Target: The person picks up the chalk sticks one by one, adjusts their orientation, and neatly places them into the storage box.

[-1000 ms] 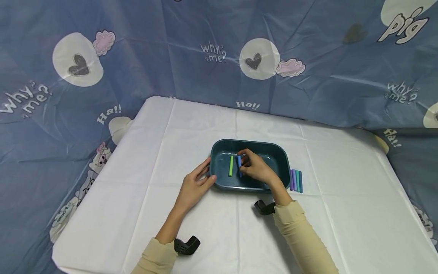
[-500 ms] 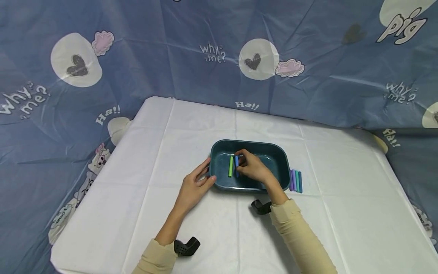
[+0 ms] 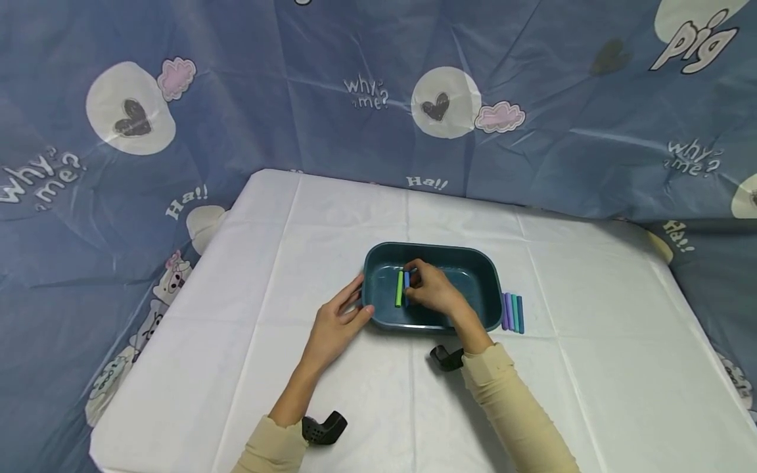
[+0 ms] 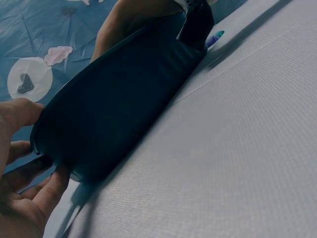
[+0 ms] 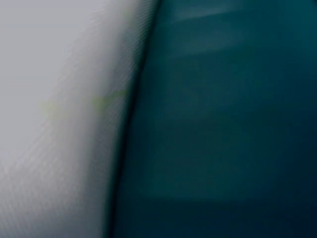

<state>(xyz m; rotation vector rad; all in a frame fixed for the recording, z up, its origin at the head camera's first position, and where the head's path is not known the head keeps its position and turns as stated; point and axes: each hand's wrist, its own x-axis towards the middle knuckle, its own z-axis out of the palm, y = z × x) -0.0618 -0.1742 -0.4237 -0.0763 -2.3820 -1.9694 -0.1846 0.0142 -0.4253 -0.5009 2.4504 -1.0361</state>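
Note:
In the head view, my left hand (image 3: 332, 328) holds the left end of a dark teal plastic tub (image 3: 489, 269), thumb and fingers on its outside. The left wrist view shows these fingers (image 4: 55, 191) against the tub's outer wall (image 4: 114, 104). Inside the tub, my right hand (image 3: 434, 289) pinches a blue crayon-like stick (image 3: 407, 279). Close on its left stands a bright green stick (image 3: 399, 289), lined up side by side with it. The right wrist view is blurred and shows only tub wall (image 5: 213, 124) and cloth, no hand.
Several purple, teal and blue sticks (image 3: 513, 313) lie in a row just right of the tub. A white cloth (image 3: 331, 217) covers the table. Behind hangs a blue printed curtain (image 3: 248, 98). Black wrist devices (image 3: 325, 428) stick out beside both forearms.
The right hand has moved slightly left with the blue stick, bringing it close beside the green one. The left hand and tub have stayed in place.

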